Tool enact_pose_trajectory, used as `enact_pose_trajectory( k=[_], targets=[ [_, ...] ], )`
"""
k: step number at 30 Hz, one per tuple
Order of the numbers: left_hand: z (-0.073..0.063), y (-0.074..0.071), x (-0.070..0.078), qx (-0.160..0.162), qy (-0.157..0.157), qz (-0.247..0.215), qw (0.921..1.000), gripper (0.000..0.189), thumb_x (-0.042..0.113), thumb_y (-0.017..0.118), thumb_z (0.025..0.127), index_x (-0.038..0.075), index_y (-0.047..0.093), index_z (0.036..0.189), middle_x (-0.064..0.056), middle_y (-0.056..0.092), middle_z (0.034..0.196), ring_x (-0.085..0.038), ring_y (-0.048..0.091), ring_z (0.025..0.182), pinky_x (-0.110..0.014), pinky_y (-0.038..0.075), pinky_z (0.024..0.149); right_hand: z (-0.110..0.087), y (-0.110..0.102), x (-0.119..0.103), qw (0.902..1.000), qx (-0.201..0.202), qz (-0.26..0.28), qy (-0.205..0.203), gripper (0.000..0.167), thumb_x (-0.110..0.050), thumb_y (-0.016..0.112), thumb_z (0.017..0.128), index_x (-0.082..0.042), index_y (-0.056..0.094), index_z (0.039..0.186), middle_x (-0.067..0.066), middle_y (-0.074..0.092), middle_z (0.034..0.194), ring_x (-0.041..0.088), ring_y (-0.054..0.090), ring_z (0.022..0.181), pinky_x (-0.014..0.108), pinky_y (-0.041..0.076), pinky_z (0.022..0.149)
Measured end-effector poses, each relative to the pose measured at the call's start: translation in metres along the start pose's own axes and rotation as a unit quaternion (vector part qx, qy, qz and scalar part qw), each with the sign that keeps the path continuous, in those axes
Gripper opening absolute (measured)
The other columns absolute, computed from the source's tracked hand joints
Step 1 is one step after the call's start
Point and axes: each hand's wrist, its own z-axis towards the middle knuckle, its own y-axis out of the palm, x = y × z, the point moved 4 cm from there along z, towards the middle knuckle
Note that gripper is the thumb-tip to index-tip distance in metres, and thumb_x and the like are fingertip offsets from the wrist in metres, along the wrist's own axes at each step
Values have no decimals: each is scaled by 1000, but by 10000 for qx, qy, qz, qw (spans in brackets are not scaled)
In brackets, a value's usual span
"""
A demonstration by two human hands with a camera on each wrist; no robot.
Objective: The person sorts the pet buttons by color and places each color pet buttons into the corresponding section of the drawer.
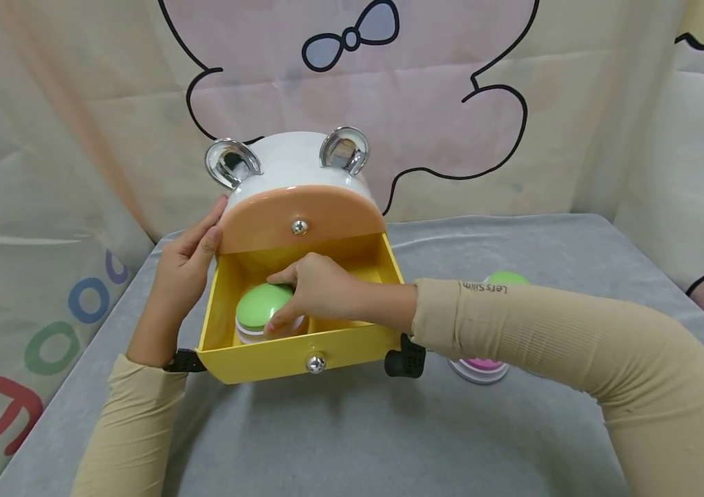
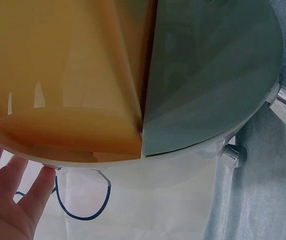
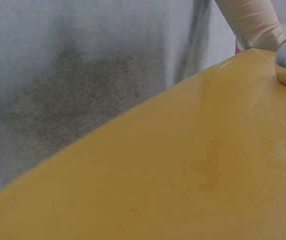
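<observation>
A white rounded drawer box with two silver ears stands on the table, its orange upper front closed. Below it, the yellow lower drawer is pulled out toward me. Inside, at the left, sits a round container with a green lid and a pale pink-white lower part. My right hand grips this container from its right side, thumb in front and fingers behind. My left hand rests against the box's left side; in the left wrist view, its extended fingers touch the rim.
Another green-topped item with a pink and white base stands to the right, partly hidden by my right sleeve. A silver knob sticks out from the drawer's front. A patterned cloth hangs behind the grey-covered table.
</observation>
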Motion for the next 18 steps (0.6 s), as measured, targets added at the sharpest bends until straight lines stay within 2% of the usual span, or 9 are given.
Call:
enact_pose_trajectory(
  k=[9,18],
  targets=[
    [0,0,1,3,80,-18,10000,42,38,45,105,36,44,147,13,43,155,-12,41,145,-32,38,119,-1,0,-2,9989,40,-412,-205,73,-30,88,74,-13,59,139,-1,67,131,7,61,104,15,50,90],
    [0,0,0,-31,102,-7,9999,42,37,45,106,37,44,148,13,43,155,-12,41,145,-30,39,118,-2,2,-3,9993,9,-299,-211,74,-23,87,76,-10,55,141,0,66,134,8,63,108,18,52,96]
  ],
)
